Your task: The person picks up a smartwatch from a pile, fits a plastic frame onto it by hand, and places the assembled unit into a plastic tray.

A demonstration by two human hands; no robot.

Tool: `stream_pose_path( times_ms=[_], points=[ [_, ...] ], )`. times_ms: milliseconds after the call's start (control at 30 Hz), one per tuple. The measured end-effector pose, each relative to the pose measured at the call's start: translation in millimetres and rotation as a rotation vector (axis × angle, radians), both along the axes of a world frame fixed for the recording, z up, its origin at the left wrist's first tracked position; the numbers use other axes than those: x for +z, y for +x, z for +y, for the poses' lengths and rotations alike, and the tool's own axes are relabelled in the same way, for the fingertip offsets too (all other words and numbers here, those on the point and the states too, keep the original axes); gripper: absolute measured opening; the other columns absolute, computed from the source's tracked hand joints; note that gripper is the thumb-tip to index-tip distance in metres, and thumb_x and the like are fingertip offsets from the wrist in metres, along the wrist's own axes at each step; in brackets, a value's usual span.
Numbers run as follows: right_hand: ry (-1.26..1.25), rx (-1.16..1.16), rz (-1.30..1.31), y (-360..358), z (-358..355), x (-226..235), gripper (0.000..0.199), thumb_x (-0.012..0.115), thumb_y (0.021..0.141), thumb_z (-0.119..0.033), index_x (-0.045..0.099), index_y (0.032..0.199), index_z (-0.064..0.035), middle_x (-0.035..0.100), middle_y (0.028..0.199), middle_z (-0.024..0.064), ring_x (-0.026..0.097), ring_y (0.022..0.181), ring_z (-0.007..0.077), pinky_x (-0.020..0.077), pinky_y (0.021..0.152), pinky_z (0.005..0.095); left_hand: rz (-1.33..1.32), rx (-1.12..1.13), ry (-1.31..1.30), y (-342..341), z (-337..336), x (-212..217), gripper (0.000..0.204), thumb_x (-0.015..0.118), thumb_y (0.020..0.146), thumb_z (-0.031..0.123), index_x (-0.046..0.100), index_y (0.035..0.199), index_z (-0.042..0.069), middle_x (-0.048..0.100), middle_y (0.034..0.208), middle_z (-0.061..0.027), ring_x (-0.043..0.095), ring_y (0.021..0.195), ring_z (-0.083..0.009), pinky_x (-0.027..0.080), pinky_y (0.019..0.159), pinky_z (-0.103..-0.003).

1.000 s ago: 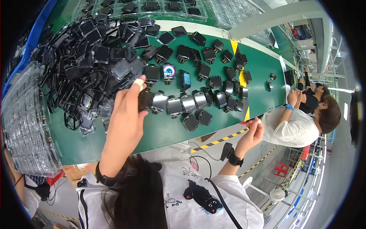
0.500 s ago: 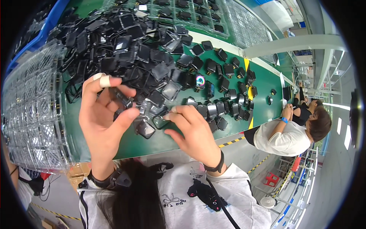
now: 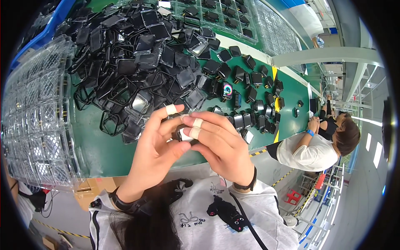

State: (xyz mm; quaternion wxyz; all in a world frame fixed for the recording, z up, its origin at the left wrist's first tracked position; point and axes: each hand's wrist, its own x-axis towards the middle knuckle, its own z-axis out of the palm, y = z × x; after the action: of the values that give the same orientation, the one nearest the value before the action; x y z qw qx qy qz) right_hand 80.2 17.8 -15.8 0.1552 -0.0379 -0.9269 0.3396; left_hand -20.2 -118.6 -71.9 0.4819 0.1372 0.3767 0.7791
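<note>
Both hands now meet over one small dark square watch-like piece with a pale, bright face, held up in front of the green tabletop; half a second ago the left hand held a dark piece by itself, while the right hand was at the film-wrapped items near the pile's edge. The left hand pinches the piece from below and behind, its thumb underneath and its index finger, wrapped in white tape, reaching out above. The right hand's taped fingers bend together over the other side, covering much of the piece, so exactly how their tips press cannot be told. The change suggests handling that calls for both hands on a single piece, with neither hand touching the heap of black square frames and cases in clear film beyond. To the right stand black square-faced watches, well apart from the hands, one watch with a lit, colourful ring display among them. Clear plastic compartment trays lie along the left.
</note>
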Motion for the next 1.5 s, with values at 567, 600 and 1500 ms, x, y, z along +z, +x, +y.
stream_pose_path(
  times_ms=[567, 600, 1500],
  points=[
    [-1.161, -0.169, 0.038, -13.6, 2.3, -37.7, 0.016, 0.07, 0.078, 0.002, 0.063, 0.092, 0.0013, 0.053, 0.101, 0.0075, 0.057, 0.092, 0.0151, 0.0464, 0.081, 0.028, 0.141, -0.049, -0.033, -20.6, -10.2, 7.0, 0.034, 0.057, 0.08, -0.015, 0.057, 0.113, -0.008, 0.062, 0.114, -0.0163, 0.059, 0.107, -0.0194, 0.049, 0.088, -0.028],
    [-1.208, -0.183, 0.056, -16.2, -0.4, -36.7, 0.014, 0.068, 0.079, 0.003, 0.062, 0.091, 0.0017, 0.052, 0.101, 0.0072, 0.057, 0.091, 0.0149, 0.0461, 0.081, 0.0272, 0.138, -0.047, -0.037, -20.8, -10.3, 7.0, 0.034, 0.057, 0.08, -0.015, 0.057, 0.113, -0.008, 0.062, 0.114, -0.0163, 0.059, 0.107, -0.0194, 0.049, 0.088, -0.028],
    [0.154, 0.167, 0.489, 26.9, 1.2, -16.8, 0.028, 0.074, 0.061, 0.008, 0.059, 0.082, -0.0002, 0.057, 0.092, 0.0106, 0.063, 0.09, 0.0311, 0.0545, 0.065, 0.0338, -0.119, 0.047, 0.118, -9.1, -1.4, 24.3, 0.051, 0.054, 0.085, -0.004, 0.036, 0.132, -0.009, 0.045, 0.129, -0.0316, 0.054, 0.114, -0.0338, 0.047, 0.097, -0.043]
  ],
)
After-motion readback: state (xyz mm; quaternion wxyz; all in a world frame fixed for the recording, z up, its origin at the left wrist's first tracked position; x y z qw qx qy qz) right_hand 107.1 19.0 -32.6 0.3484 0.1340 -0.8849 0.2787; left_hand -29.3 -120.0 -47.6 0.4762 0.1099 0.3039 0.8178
